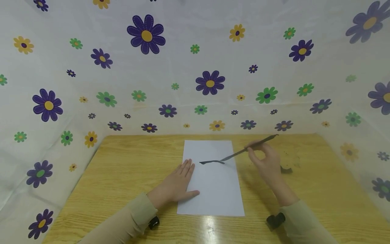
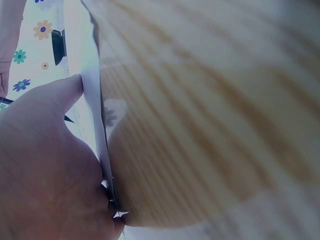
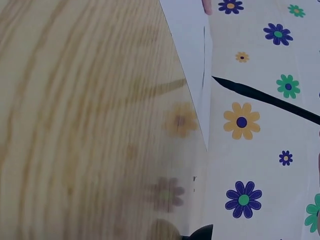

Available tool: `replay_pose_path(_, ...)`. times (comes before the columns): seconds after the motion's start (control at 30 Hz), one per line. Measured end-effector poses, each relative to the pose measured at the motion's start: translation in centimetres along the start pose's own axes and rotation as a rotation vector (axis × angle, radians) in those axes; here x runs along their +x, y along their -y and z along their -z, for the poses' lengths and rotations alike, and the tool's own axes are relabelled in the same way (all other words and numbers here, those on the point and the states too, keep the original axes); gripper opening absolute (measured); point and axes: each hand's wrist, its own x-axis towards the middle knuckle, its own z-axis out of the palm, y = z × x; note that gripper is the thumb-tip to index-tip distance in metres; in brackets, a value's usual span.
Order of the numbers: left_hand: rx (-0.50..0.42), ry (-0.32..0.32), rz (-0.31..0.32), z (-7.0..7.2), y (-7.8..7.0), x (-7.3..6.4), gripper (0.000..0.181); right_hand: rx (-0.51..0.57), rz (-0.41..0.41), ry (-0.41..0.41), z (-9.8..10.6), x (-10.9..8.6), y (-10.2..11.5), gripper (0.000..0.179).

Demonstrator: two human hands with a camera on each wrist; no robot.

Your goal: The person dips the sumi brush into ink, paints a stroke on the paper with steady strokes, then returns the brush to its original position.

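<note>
A white sheet of paper (image 1: 213, 189) lies upright on the wooden table, bearing one thin black brush stroke (image 1: 210, 162) across its upper half. Spread over the sheet's left edge, my left hand (image 1: 175, 184) rests with fingers straight and thumb out on the paper. My right hand (image 1: 266, 162) pinches a dark slender paintbrush (image 1: 234, 155) between thumb and fingers, right of the sheet. The brush slants down to the left, its tip close over the stroke's right end. In the right wrist view the brush's pointed tip (image 3: 225, 82) shows beside the paper.
A small black dish (image 1: 286, 170) sits right of the right hand, partly hidden by it; dark specks (image 1: 286, 154) mark the table behind it. Flower-printed white cloth (image 1: 173, 67) hangs along the back and both sides of the table (image 1: 131, 162). Each wrist carries a black camera.
</note>
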Motion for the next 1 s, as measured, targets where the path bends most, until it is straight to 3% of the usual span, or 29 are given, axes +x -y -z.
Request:
replay_pose_path(0.6, 0.008, -0.006, -0.006, 0.2, -0.1, -0.2, 0.102, 0.015, 0.014, -0.034, 0.3, 0.6, 0.3, 0.019)
replay_pose_path(0.87, 0.002, -0.006, -0.007, 0.4, -0.3, -0.3, 0.101, 0.032, -0.041, -0.041, 0.8, 0.8, 0.5, 0.018)
replay_pose_path(1.0, -0.002, -0.008, -0.010, 0.5, -0.3, -0.4, 0.101, 0.060, -0.008, -0.057, 1.1, 1.1, 0.4, 0.019)
